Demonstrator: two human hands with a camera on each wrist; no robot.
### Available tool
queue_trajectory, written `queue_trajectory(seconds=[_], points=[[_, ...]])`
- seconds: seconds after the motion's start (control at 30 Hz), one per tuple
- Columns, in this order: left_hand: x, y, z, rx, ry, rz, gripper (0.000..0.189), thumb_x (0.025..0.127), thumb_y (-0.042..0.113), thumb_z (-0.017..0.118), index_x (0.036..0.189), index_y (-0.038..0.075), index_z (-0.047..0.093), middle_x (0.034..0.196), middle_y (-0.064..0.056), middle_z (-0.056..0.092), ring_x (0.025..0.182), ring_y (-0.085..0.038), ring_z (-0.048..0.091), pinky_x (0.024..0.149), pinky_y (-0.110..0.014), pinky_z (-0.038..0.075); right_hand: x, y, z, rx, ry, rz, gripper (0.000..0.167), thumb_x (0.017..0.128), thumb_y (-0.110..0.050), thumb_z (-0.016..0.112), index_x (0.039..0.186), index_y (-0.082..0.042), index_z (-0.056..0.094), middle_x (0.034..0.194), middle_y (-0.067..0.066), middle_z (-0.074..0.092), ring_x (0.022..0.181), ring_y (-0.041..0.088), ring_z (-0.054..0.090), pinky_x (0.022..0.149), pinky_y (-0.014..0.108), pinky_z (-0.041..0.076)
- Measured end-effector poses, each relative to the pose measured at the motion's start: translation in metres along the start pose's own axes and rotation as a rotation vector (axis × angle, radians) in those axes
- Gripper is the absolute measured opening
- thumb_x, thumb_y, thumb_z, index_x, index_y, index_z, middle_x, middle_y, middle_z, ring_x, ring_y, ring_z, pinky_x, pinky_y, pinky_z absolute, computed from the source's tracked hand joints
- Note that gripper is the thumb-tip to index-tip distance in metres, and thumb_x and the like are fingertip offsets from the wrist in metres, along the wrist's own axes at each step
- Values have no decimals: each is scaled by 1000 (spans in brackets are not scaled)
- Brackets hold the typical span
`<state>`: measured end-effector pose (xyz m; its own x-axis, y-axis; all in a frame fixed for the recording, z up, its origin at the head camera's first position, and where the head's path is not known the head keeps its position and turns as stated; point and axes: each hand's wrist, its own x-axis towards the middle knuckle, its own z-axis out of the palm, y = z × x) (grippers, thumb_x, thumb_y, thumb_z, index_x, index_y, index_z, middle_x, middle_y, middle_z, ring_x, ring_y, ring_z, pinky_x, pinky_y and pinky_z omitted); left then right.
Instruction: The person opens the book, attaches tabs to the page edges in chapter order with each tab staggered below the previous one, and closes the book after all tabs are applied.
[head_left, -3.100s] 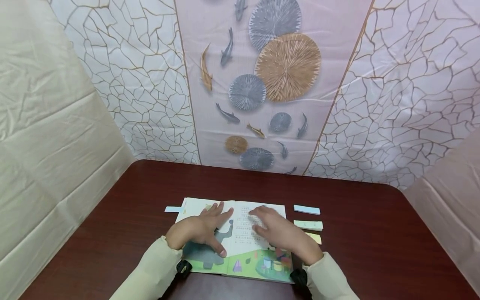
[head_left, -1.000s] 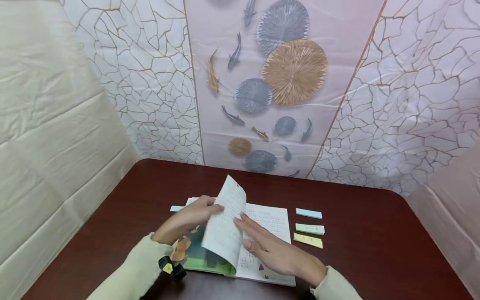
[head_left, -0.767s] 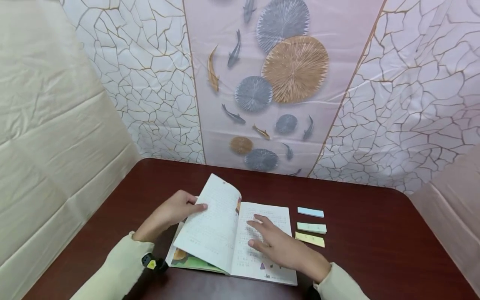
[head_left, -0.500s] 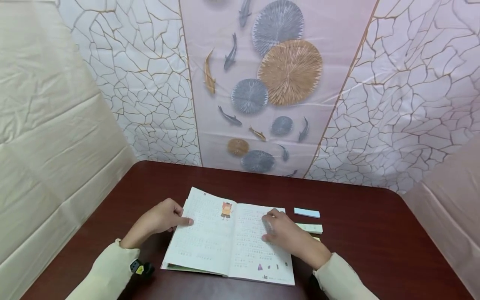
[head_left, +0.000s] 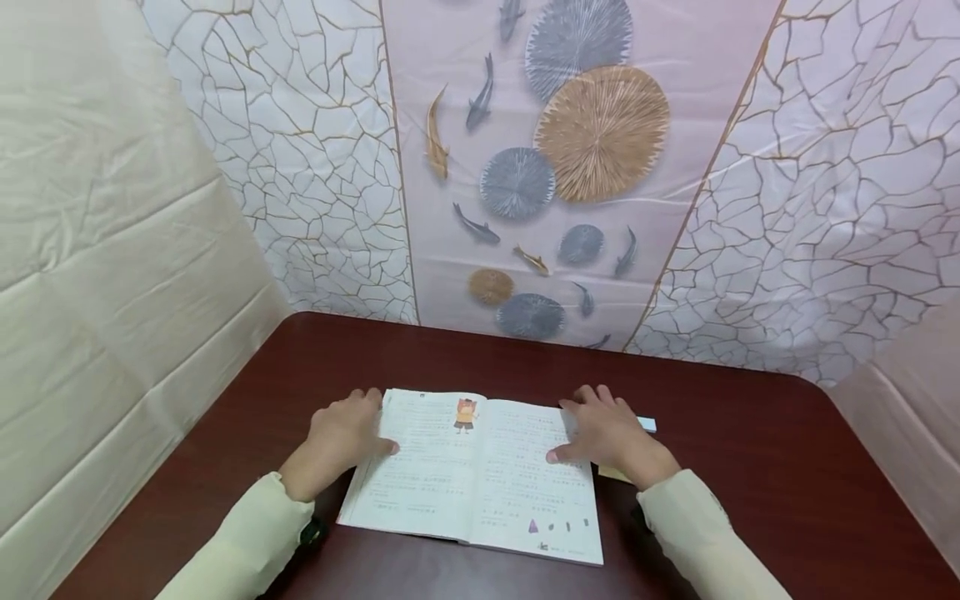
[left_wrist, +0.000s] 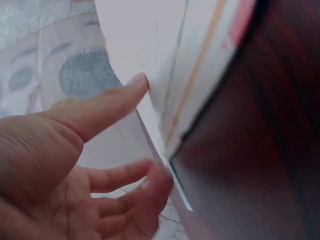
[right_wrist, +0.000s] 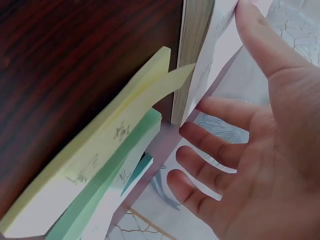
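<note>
An open book point(head_left: 438, 492) with printed text and a small orange cartoon figure lies on the dark red-brown table point(head_left: 750, 467). At its left edge, my left hand point(head_left: 341, 437) rests its thumb on the left page. In the left wrist view, the bent fingers point(left_wrist: 150, 192) of this hand meet the book's outer edge. My right hand point(head_left: 611, 433) lies over the right edge, thumb on the right page. Its fingers point(right_wrist: 212, 137) look relaxed and apart, close to the page edge in the right wrist view.
Sticky-note pads lie right of the book, partly under my right hand in the head view: yellow point(right_wrist: 95, 165), green point(right_wrist: 135, 135) and blue point(head_left: 647, 423). A patterned cloth point(head_left: 525, 208) hangs behind the table. A pale cloth point(head_left: 127, 250) stands to the left.
My left hand has turned a page over from right to left, and the spread now lies flatter. Both hands have moved out to the book's side edges.
</note>
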<state>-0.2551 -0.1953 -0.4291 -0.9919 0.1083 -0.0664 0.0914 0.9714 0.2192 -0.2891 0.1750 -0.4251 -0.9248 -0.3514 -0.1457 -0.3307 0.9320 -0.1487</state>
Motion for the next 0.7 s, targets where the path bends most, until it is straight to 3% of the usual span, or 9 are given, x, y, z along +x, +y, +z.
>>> queue_trajectory(seconds=[0.1,0.2,0.27,0.33,0.4,0.47,0.7], points=[[-2,15,1,-30,18,98,74,81,32,94,140,3,59,133,-19,61,118,-38,62,78,-53,58,-2,-1,2,-46,-12,-17,89,84,-58,84,151,-5,58,148,21,51,135,42,43,108,65,38],[0,34,-1,-139,-39,224,79,85,31,91,151,6,54,157,-21,48,144,-41,46,105,-58,50,-2,-4,-1,-108,3,-23,86,87,-56,83,151,-4,57,149,20,50,136,42,42,109,65,38],[0,46,-5,-205,-94,324,79,88,35,88,154,8,53,165,-20,40,152,-40,38,116,-58,41,-2,-7,-5,-146,22,-20,84,88,-54,83,150,-4,57,149,20,50,136,41,42,109,64,38],[1,56,-7,-215,-149,426,79,91,36,85,156,9,50,169,-18,33,156,-36,32,120,-55,36,-3,-11,-8,-181,33,-20,81,88,-53,83,149,-4,59,148,19,52,135,40,43,108,64,39],[2,64,-8,-199,-195,483,78,92,31,85,157,9,49,171,-14,31,157,-33,31,121,-53,35,-5,-13,-8,-201,39,-30,78,87,-52,83,145,-4,61,143,19,54,132,40,46,105,64,41],[2,70,-7,-176,-233,494,77,91,24,85,158,8,49,171,-12,32,157,-29,32,122,-49,35,-7,-16,-8,-206,42,-40,76,87,-51,84,142,-4,62,139,18,56,128,40,48,103,63,42],[2,70,8,-140,-306,390,75,86,15,89,153,7,55,165,-9,44,154,-26,38,122,-47,35,-12,-21,-1,-161,55,-21,74,87,-47,85,141,-4,58,139,20,59,131,44,50,104,66,42]])
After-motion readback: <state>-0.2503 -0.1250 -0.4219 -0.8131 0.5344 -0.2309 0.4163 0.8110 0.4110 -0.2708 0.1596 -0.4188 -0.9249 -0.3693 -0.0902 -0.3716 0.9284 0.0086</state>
